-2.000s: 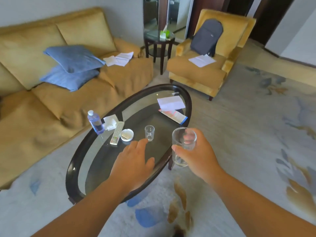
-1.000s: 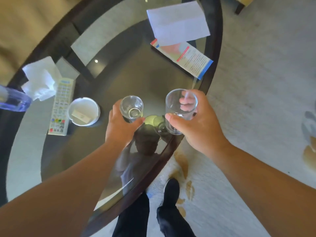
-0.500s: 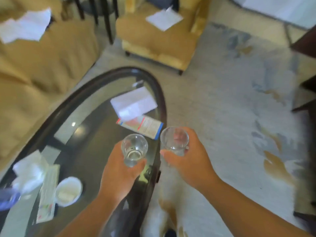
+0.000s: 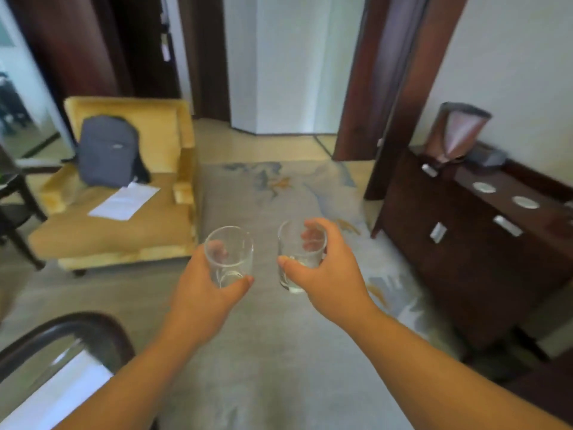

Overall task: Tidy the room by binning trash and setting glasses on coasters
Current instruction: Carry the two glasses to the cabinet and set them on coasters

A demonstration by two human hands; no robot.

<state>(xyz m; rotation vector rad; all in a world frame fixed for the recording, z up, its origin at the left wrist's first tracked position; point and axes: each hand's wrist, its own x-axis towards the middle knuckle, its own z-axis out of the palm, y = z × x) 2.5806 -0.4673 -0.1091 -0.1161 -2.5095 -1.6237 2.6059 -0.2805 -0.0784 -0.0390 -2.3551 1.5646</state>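
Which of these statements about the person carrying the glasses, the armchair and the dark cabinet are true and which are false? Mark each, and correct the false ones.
1. Each hand holds a clear glass. True: the left hand has a grip on the left glass, the right hand on the right glass.
2. The glasses already stand on coasters. False: both are held in the air above the rug.
3. Two round coasters lie on the dark cabinet at right. True.
4. A blue cushion sits on the yellow armchair. False: a grey backpack and a white sheet of paper do.
5. The glasses are full to the brim. False: they look nearly empty.
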